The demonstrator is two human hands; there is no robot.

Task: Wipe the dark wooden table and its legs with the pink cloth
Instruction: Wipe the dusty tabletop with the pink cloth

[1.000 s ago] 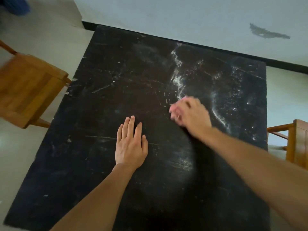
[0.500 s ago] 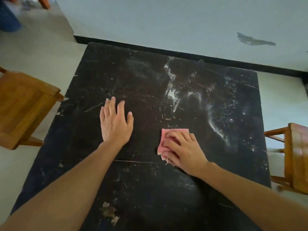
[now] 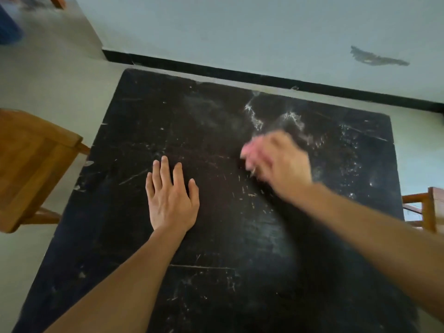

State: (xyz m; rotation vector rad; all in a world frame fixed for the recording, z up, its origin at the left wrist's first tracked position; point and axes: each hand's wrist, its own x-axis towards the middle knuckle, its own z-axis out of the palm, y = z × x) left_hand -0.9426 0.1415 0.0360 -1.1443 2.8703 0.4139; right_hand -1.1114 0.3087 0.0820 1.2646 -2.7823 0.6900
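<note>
while left hand [image 3: 171, 200] lies flat on table [image 3: 216, 284], blurred right hand [image 3: 281, 164] clutches pink cloth [image 3: 248, 150], well inside the edges.

Place: plain dining-type room
Before me: dark wooden table [image 3: 216, 236] against a pale wall [image 3: 240, 32]
At my sides: left wooden chair [image 3: 31, 164], right wooden chair [image 3: 430, 207]

matt scratched wood table [image 3: 216, 236], pink cloth [image 3: 249, 150]
</note>
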